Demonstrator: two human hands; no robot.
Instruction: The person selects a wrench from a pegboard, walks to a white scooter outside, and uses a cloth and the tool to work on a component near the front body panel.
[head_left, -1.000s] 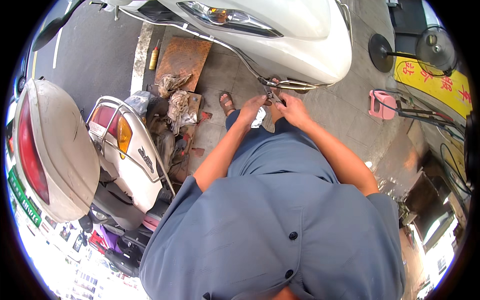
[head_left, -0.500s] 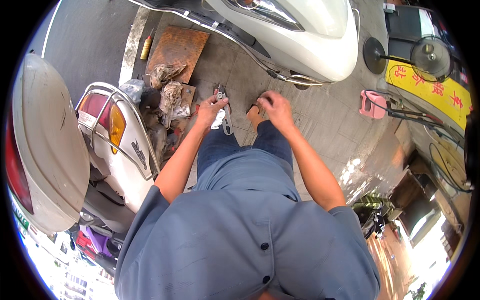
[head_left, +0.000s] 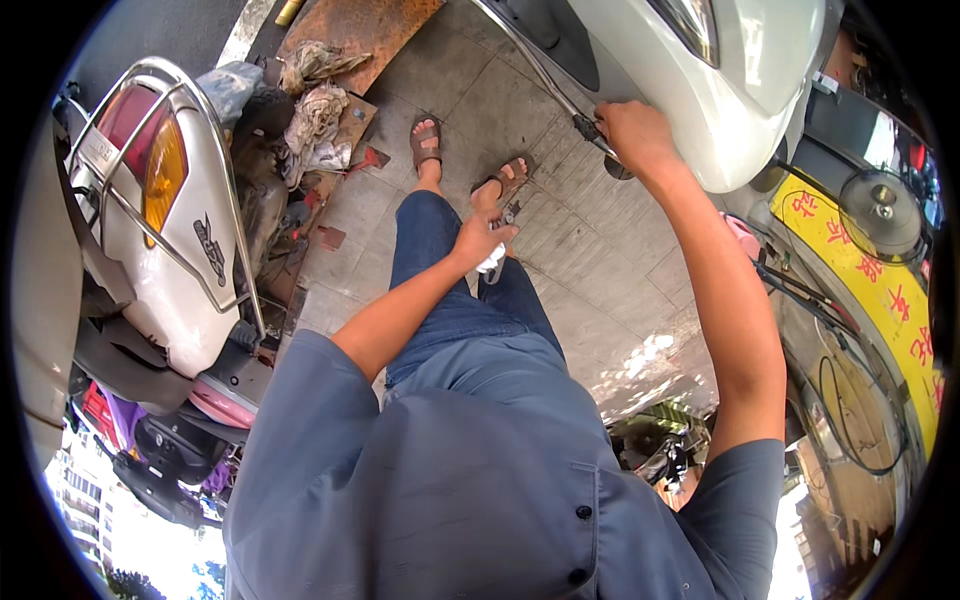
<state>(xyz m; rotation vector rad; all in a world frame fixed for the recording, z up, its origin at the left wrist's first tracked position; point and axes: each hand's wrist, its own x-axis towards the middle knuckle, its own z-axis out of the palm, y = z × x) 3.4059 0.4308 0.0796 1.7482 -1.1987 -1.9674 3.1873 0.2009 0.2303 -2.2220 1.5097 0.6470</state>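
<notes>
In my left hand (head_left: pixel 484 238) is a silver metal wrench (head_left: pixel 496 266), its jaw end poking out beyond my fingers, with a crumpled white tissue (head_left: pixel 491 259) pressed against it. That hand is closed, in front of my knees. My right arm stretches out to the front right. There my right hand (head_left: pixel 638 136) is closed at the end of a silver metal bar (head_left: pixel 545 76) with a black joint, along the lower edge of a white scooter (head_left: pixel 735 140). The palm side of its fingers is hidden.
Left stands another white scooter (head_left: pixel 200 290) with a chrome rear rack. Dirty rags (head_left: pixel 318 118) lie by a rusty board (head_left: pixel 345 40). A fan (head_left: pixel 880 215), a yellow sign (head_left: pixel 870 260) and cables (head_left: pixel 860 400) are at the right. Paving tiles (head_left: pixel 400 240) lie underfoot.
My right hand has reached forward and right onto the metal bar. My left hand still grips the wrench and tissue. The view has shifted to the right, and my feet now show.
</notes>
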